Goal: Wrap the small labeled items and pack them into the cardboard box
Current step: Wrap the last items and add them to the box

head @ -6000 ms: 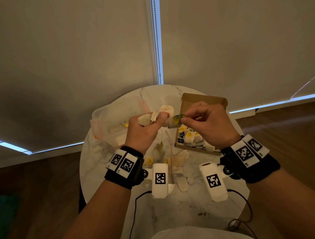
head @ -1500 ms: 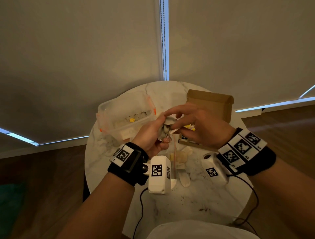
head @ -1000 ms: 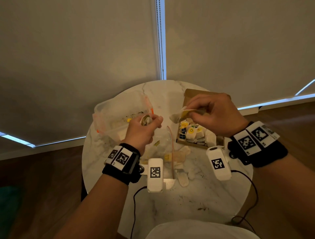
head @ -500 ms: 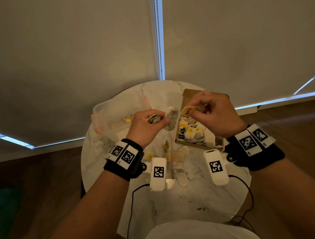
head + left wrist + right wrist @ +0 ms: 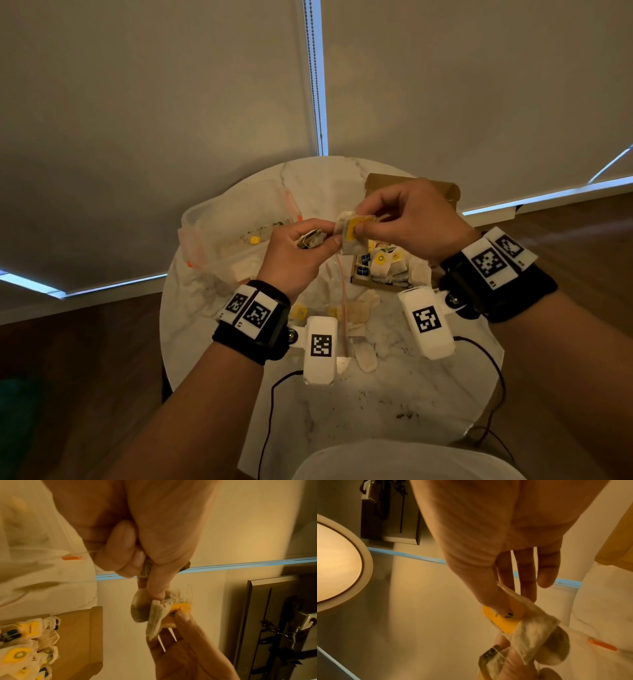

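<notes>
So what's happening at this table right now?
A person is wrapping tea bags over a round marble table. The left hand pinches one edge of a tea bag while also keeping a second, folded one tucked under its curled fingers. The right hand pinches the bag's yellow tag. The cardboard box behind already holds many wrapped bags; loose ones lie on the table, and a clear plastic container sits to the left.

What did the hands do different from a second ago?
The right hand brought the tea bag with the yellow tag back to the left hand, whose thumb now pinches it too. The left hand kept its other small bag; the cardboard box stayed put.
</notes>
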### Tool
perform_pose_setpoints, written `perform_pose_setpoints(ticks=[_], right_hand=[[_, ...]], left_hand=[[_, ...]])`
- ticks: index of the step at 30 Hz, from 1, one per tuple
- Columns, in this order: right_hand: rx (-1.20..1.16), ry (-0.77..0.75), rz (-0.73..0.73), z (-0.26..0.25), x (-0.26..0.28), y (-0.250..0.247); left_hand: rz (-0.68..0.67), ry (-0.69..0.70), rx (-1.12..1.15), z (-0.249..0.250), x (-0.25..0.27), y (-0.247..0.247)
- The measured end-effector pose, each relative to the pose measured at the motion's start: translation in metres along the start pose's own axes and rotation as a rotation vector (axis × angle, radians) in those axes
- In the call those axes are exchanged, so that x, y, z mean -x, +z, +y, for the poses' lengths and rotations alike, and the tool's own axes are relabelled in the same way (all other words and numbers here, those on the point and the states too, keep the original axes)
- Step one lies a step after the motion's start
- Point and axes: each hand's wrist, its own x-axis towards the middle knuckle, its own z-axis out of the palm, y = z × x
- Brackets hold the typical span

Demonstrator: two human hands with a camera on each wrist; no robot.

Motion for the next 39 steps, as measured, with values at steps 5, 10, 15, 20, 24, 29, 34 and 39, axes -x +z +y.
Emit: perform_pose_setpoints(ticks=[5,10,15,20,24,29,34,39], right_hand=[[-0.001,0.022,0.115,0.019,-0.017,-0.013],[0.226,0.282,0.102,0.080,-0.040,-0.022],[0.397,0.469,-0.027,0.139,-0.061,-0.003],[0.594,0.471,-0.183,0.162,-0.081,0.033],[0.791,0.474,-0.316,0.178,-0.094,0.045],[0.962,0.338,-0.262,0.186,-0.095,0.044],[0.532,0.147,-0.028,0.149,-0.078,0.035],[0.146,-0.143,0.122,0.063,-0.043,0.023]], left_hand=[[0.132,-0.031,0.027,-0.003,-0.007,-0.001],[0.115,-0.012,0.041,0.007,-0.011,0.001],[0.093,-0.005,0.036,0.008,-0.014,-0.001],[0.097,-0.032,0.017,-0.001,-0.023,0.003],[0.069,-0.068,-0.026,-0.010,-0.027,0.014],[0.061,-0.146,0.017,-0.013,-0.025,0.021],[0.049,-0.336,0.259,-0.009,-0.022,0.020],[-0.005,-0.500,0.558,-0.004,-0.022,0.014]])
